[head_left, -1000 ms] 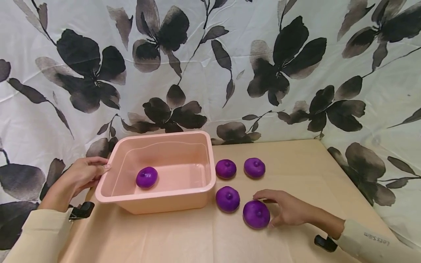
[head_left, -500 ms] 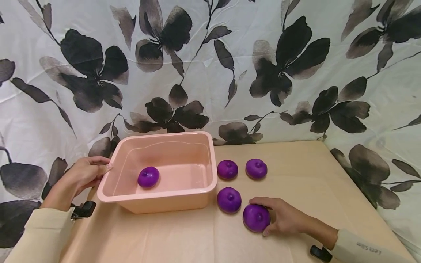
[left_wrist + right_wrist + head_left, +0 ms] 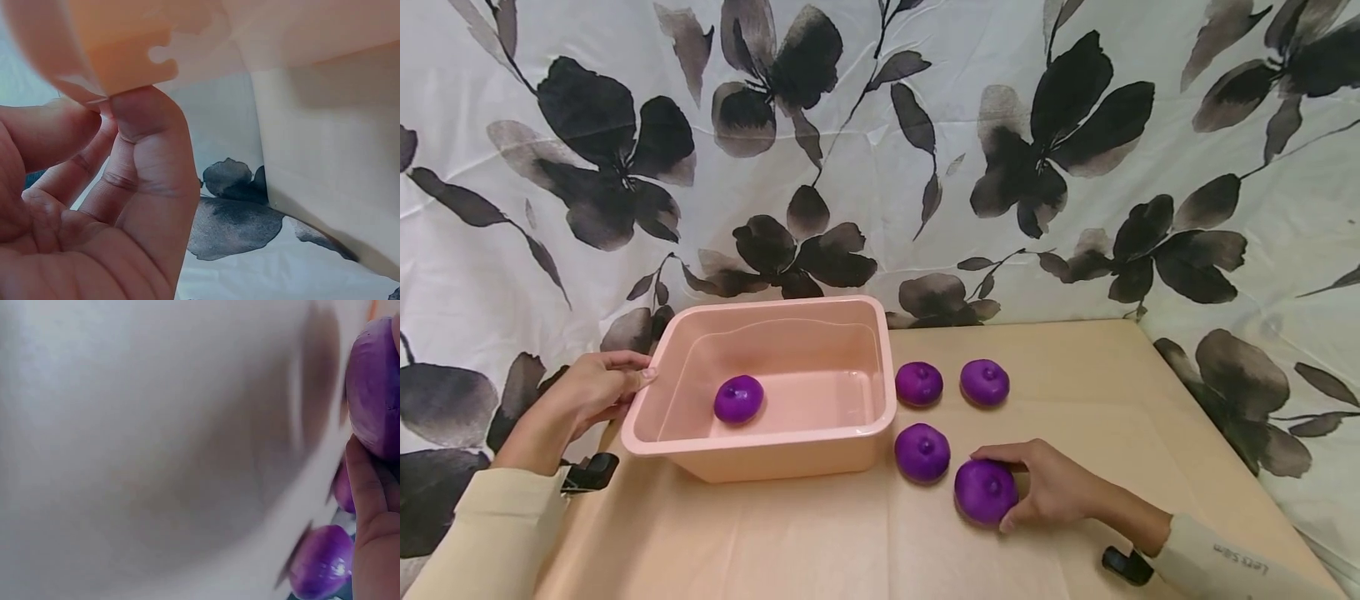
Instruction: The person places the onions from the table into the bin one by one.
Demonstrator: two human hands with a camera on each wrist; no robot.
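Observation:
A pink plastic tub (image 3: 775, 450) stands on the table at the left, with one purple onion-like ball (image 3: 739, 399) inside. My left hand (image 3: 583, 396) pinches the tub's left rim between thumb and fingers; the left wrist view shows the fingertips on the tub's rim (image 3: 94, 56). At the right, my right hand (image 3: 1048, 487) grips the nearest purple ball (image 3: 986, 492), thumb on the near side and fingers on the far side. In the right wrist view that ball (image 3: 375, 387) lies against the fingers, partly cut off by the frame edge.
Three more purple balls stand between the tub and the right hand or behind it: one (image 3: 922, 453) beside the held ball, two farther back (image 3: 918, 384), (image 3: 985, 383). The table (image 3: 805, 542) has a pale tan cover. A white cloth with dark flowers (image 3: 865, 192) hangs behind.
My right hand has closed its fingers and thumb round the nearest ball, which has barely moved. The left hand stays on the tub's rim.

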